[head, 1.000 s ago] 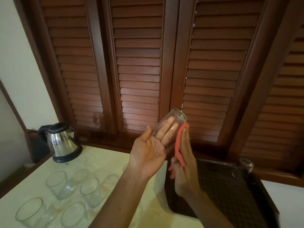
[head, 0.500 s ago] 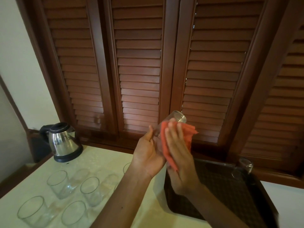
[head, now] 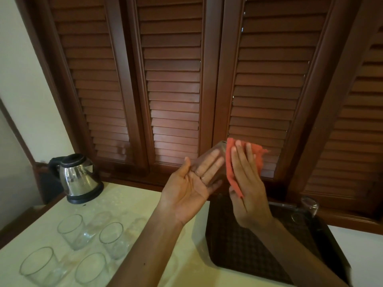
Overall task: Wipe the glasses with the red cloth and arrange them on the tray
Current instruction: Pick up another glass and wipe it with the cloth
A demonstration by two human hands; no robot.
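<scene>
On table (head: 128, 204): four glasses (head: 89, 243); tray (head: 238, 245): one.

The single camera sits on my head, facing forward and slightly down. My hands are close before it at mid-frame, the bench (head: 128, 206) lies below, and the louvred shutters (head: 174, 79) fill the upper view.

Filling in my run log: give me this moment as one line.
step: wiping | left hand: flat under glass | right hand: presses red cloth on glass | tray: one glass | counter: four glasses waiting
</scene>
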